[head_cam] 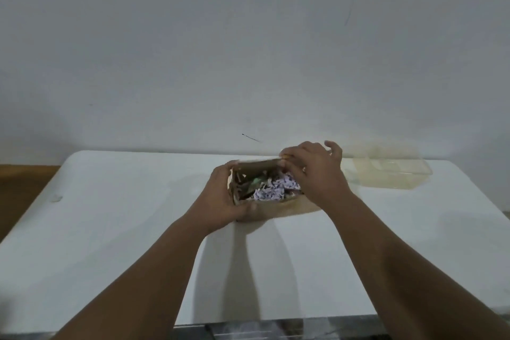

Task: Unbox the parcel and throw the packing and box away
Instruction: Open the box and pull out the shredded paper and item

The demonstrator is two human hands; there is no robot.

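Note:
A small brown cardboard box [278, 208] stands open on the white table [116, 229], a little beyond its middle. Pale purple shredded paper packing [271, 190] fills it, with something greenish [255, 182] showing at the left. My left hand [223, 199] grips the box's left end, thumb on the near wall. My right hand [311, 171] reaches over the right end, with its fingers curled on the box's far right edge or flap. What lies under the packing is hidden.
A clear, yellowish plastic tray [386, 171] lies on the table's far right, close to the right hand. A white wall rises right behind the table. A brown floor or surface [22, 188] shows at the left. The table's near edge runs along the bottom.

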